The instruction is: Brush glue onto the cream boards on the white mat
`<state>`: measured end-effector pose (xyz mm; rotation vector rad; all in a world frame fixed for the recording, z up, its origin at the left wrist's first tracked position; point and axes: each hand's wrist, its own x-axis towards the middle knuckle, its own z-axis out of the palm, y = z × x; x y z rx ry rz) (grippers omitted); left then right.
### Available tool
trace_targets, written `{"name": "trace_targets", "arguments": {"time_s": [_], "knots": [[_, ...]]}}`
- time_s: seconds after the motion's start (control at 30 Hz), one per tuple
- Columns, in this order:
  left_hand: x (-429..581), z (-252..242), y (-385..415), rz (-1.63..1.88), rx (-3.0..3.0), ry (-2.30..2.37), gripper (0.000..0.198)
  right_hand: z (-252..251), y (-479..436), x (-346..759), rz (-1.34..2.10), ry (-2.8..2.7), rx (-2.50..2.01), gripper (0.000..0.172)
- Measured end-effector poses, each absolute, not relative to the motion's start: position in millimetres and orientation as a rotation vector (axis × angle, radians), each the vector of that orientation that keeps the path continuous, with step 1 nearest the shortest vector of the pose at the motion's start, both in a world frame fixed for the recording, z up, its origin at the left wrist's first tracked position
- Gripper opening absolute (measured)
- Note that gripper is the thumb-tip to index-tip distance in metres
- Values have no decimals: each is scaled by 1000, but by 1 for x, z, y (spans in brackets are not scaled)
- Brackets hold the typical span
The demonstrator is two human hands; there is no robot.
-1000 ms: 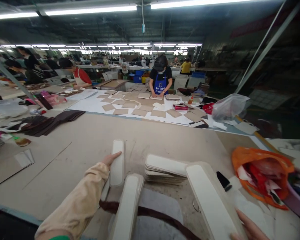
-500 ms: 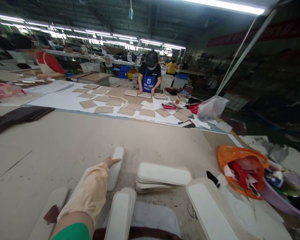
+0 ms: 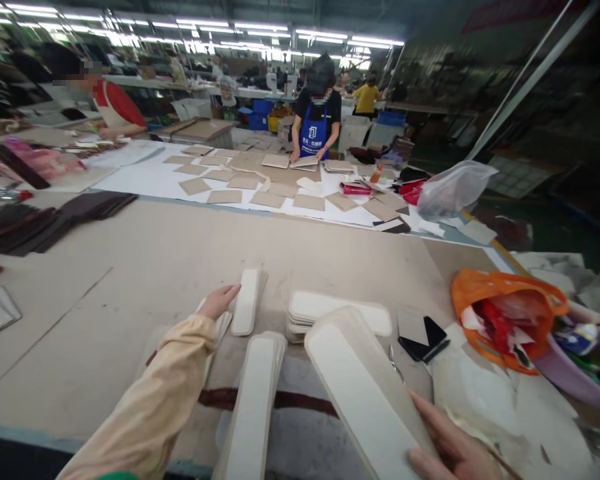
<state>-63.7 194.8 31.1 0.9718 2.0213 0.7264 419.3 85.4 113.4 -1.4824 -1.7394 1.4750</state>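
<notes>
My left hand (image 3: 219, 302), in a cream sleeve, reaches out with straight fingers. Its fingertips touch the left edge of a small stack of white, round-cornered strips (image 3: 247, 303). Beneath that wrist lies another pale strip (image 3: 218, 341), partly covered. At lower right, my right hand (image 3: 450, 440) grips the near right side of a stack of long white strips with beige borders (image 3: 357, 387), thumb on top and fingers along the edge. Between the hands lies one more long stack (image 3: 255, 393), pointing away from me. A crosswise stack (image 3: 340, 310) sits behind, partly hidden by the right-hand one.
Scissors (image 3: 395, 363) and black pieces (image 3: 424, 339) lie right of the stacks, near an orange bag (image 3: 505, 320). Dark strips (image 3: 55, 223) are piled at left. Across the table (image 3: 180, 233), a person in a blue apron (image 3: 314, 130) handles beige panels.
My right hand has come into view and holds the long stack, which has shifted left. My left fingers have moved from atop a strip to its left edge. The view has tilted down.
</notes>
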Motion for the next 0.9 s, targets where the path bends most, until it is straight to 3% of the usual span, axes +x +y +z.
{"name": "trace_targets", "arguments": {"time_s": [0.17,0.33,0.47,0.6,0.73,0.9], "knots": [[-9,98,63,1087,665,1703,70,111,97,352,1933,-1618,-1013,63],[84,120,-14,1341,165,1355,70,104,81,303,2185,-1379,-663,60],[132,114,-18,1453,18,1425,71,92,60,281,2201,-1543,-654,47],[127,101,-12,1411,173,1671,71,81,49,268,1954,-2005,-907,24],[102,93,-5,1213,603,1821,67,73,48,256,1853,-2137,-998,23],[84,84,16,1006,908,1988,58,51,48,237,2077,-1993,-1128,26]]}}
